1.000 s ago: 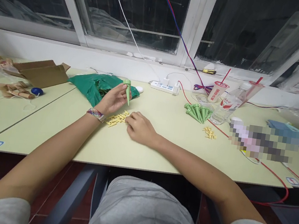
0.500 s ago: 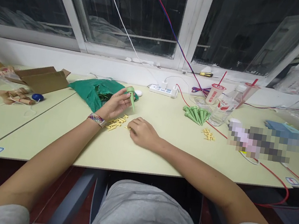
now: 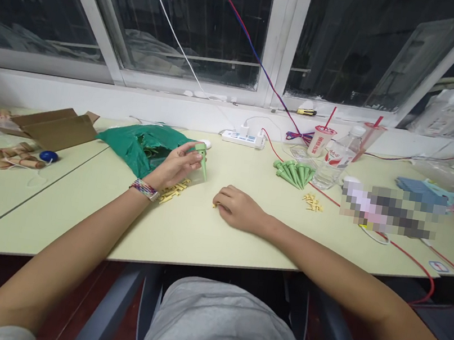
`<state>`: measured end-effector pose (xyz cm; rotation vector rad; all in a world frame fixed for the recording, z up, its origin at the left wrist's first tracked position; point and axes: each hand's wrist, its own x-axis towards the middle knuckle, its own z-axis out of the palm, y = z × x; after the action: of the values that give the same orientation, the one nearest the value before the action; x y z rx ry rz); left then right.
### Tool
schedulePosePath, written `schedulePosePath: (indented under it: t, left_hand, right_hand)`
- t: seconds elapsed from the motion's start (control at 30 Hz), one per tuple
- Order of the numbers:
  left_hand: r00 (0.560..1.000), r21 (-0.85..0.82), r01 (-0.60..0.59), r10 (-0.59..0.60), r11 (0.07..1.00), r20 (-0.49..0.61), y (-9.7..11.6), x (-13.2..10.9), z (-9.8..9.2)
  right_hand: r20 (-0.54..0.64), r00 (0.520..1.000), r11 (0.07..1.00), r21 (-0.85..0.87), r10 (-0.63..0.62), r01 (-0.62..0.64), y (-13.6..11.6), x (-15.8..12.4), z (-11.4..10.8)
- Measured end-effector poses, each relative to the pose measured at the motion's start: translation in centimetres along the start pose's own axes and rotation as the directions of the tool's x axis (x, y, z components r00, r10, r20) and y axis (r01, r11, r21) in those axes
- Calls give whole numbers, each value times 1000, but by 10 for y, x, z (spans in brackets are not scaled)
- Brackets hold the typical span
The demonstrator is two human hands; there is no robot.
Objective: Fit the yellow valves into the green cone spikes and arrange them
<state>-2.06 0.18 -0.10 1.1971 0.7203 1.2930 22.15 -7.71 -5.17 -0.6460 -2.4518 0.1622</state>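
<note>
My left hand [image 3: 174,168] is closed on a green plastic plant-watering spike [image 3: 203,162], its wide end up and its tip pointing down above the table. Close to that wrist lies a pile of small yellow plastic pieces [image 3: 172,191], partly covered by the hand. My right hand [image 3: 242,209] rests on the table with its fingers pinched; a bit of a small yellow piece [image 3: 214,206] shows at the fingertips. Several more green spikes [image 3: 293,174] lie bunched together farther right, and a smaller group of yellow pieces [image 3: 313,203] is in front of them.
A torn green plastic bag [image 3: 128,147] lies behind my left hand. At the left are a cardboard box [image 3: 54,130] and a wooden toy with a blue ball [image 3: 48,156]. A power strip [image 3: 242,139], a paper cup [image 3: 321,141] and a water bottle [image 3: 336,161] stand along the back.
My right hand has moved right, away from the yellow pile, with the small yellow piece at its fingertips. The spike in my left hand now hangs more upright. The view has shifted slightly.
</note>
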Motion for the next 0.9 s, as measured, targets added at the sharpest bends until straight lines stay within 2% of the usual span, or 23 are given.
schedulePosePath:
  t: [0.13,0.3,0.5,0.67,0.77,0.9]
  left_hand:
    - [999,95,35,-37,995,23,-7,-5,7]
    - [994,242,-26,-1,970,111,-9,-13,17]
    - [994,329,-81,52,941,95,-3,-18,21]
    - [994,374,-89,62,923,85,-10,-17,18]
    - [993,386,-84,44,919,112,-15,-17,17]
    - [990,419,-76,21,905,136,-16,-19,19]
  right_hand:
    - [31,999,998,60,12,-14,9,-9,-14]
    - [44,999,1000,-4,26,-26,8,-4,-18]
    - [49,998,996,-89,37,-33,4,-3,-15]
    - [19,999,995,-93,45,-43,6,-2,-12]
    - [-10,998,998,4,56,-56,6,-3,-12]
    - [-41,997,955,293,67,-52,-1,-4,-17]
